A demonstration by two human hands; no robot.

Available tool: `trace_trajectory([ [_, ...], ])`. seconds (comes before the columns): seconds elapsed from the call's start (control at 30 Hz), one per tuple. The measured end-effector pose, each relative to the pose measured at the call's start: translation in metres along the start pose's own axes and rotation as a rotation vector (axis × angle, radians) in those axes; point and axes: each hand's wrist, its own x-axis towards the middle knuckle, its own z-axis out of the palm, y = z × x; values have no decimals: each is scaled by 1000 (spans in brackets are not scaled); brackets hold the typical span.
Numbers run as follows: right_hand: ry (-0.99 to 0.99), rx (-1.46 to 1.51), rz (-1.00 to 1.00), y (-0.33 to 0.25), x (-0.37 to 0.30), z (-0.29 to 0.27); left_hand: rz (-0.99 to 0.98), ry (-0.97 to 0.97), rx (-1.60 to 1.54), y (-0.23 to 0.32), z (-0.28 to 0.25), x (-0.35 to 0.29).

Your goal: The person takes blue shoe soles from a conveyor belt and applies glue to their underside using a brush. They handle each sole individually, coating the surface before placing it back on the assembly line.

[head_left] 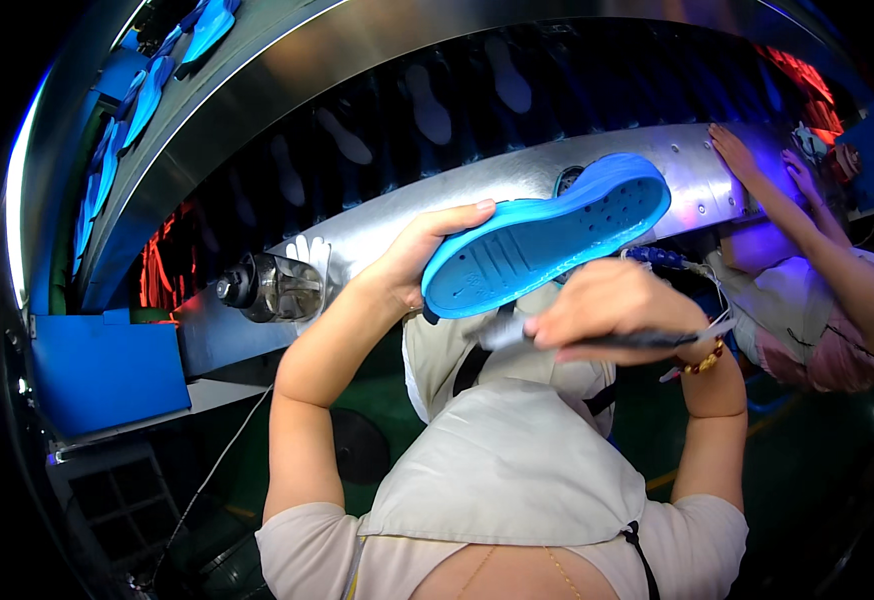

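Observation:
My left hand point(422, 245) is closed round the left end of a bright blue shoe sole point(532, 245), thumb on its upper rim. The sole is tilted with its inner face toward me; that face has a raised edge, grooves in the middle and small holes toward the right end. Just below the sole, my right hand point(617, 305) is closed on what looks like a brush point(502, 332), smeared by motion. Its pale head points left and its dark handle runs out toward my wrist. Whether the brush touches the sole I cannot tell.
A metal ledge point(387, 215) runs in front of a dark conveyor carrying several pale soles point(427, 105). On its left are a clear bottle point(292, 287) with a black cap and a white glove point(312, 255). A co-worker's hand point(732, 150) rests at right. A blue box point(107, 370) stands left.

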Motion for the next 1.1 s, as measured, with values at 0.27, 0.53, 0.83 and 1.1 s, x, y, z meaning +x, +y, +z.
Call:
trace_trajectory([
  [0.27, -383, -150, 232, -8, -6, -17, -127, 62, 315, 0, 3, -9],
  [0.53, -606, -509, 287, -7, -12, -22, -78, 228, 336, -1, 5, -14],
  [0.83, -135, 26, 377, 32, -41, -29, -30, 173, 437, -3, -7, -9],
  [1.1, 426, 624, 563, 48, -23, 26, 68, 16, -149, -29, -17, 27],
])
